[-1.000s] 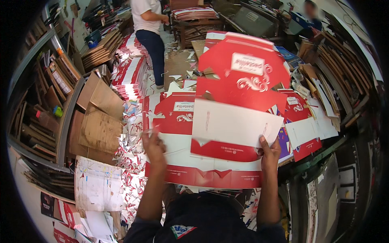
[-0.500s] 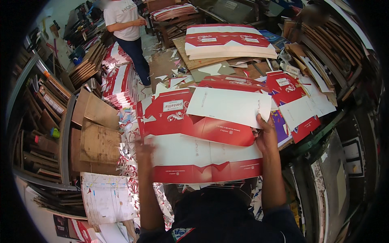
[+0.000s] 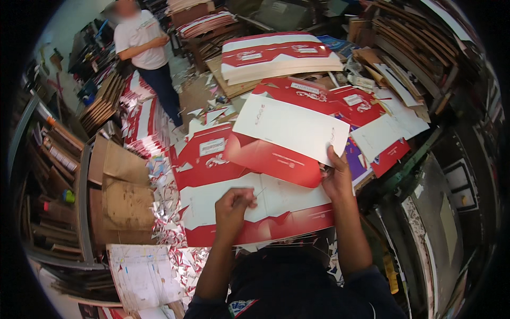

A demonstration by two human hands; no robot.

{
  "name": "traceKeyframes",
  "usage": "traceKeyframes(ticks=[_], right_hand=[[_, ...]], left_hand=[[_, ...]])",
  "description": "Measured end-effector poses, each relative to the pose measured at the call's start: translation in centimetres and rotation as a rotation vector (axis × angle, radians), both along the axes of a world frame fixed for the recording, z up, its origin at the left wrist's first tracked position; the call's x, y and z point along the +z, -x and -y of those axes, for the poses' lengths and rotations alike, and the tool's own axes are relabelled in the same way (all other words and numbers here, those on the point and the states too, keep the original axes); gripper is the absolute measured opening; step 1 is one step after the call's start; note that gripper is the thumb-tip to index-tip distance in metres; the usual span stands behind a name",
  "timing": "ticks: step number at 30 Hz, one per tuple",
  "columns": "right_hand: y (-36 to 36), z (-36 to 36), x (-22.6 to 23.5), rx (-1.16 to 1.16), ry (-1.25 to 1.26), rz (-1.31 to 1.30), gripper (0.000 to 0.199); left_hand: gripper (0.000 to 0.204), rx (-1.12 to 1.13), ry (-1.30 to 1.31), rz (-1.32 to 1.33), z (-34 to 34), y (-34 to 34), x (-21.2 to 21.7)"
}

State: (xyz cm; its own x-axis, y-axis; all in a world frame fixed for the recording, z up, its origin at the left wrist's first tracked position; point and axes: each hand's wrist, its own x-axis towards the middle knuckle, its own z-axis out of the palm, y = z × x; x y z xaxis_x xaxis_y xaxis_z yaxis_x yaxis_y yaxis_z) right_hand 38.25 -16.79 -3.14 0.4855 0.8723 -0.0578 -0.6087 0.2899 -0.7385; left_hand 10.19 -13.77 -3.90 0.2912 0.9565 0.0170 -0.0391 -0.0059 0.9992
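Large red-and-white printed sheet is lying underneath. Die-cut carton blank is overlapping it, extending left and far from the right grip, which is pinching its right edge. Seemingly light, springy, crease-prone; edge holds are suiting it. Left grip is hanging near-left, fingers bent; can't tell if closed.

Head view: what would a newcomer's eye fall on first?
Probably the red-and-white sheet in the right hand's grip, held above another printed sheet at centre. Next, the thick stack of printed sheets beyond it. Then the red and white scraps heaped to the left.
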Motion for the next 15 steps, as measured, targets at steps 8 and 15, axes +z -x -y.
traceKeyframes(ticks=[8,15], right_hand=[[-3.5,-2.3,3.1,-0.038,0.017,0.191,0.038],[-17.7,-1.3,14.9,-0.039,0.195,0.666,0.029]], left_hand=[[0.022,-0.797,-0.325,-0.393,6.3,0.6,2.9],[0.060,-0.506,0.107,-0.485,2.9,7.2,4.2]])
